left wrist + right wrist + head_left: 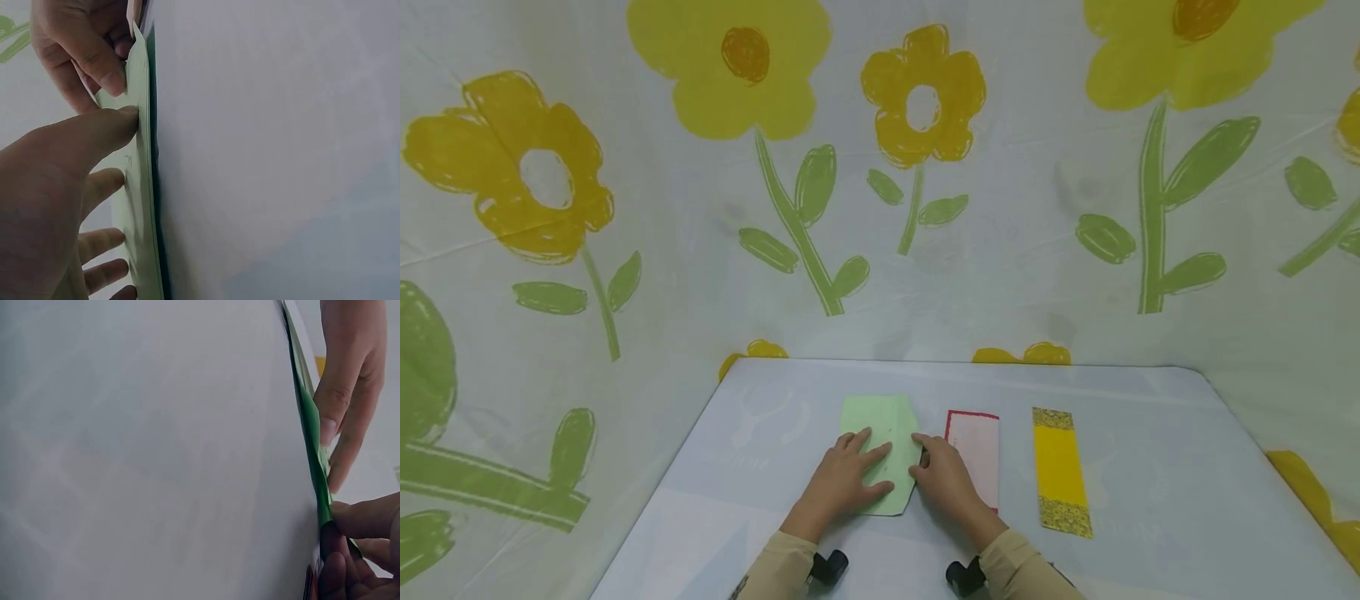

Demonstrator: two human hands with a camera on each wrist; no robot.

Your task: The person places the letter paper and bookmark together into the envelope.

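The paper [880, 417] lies flat on the near middle of the table [1165, 467], left of the pink card [987, 454]. The left hand [847, 479] rests on it with fingers spread and fairly straight, its thumb pressing towards the near edge. The right hand [946, 479] pinches the right edge, thumb on top and fingertips curled underneath, its wrist passing over the card. This looks like folding partway through: the right side already tapers at its far and near corners, and a faint line runs along that side, probably a crease. The left side seems straight. The right edge is raised and rippled in the right wrist view, so that part is apparently not yet pressed flat; whether other folds remain cannot be told.

The paper is thin and matt, pale green above and deeper green beneath. The card is a narrow pink rectangle with red borders. Farther right, apart from both hands, lies a long yellow strip [1060, 467] with speckled gold ends. The table is smooth and pale, with faint reflections; beyond it hangs a slightly creased white cloth [1015, 250] printed with yellow flowers [700, 25]
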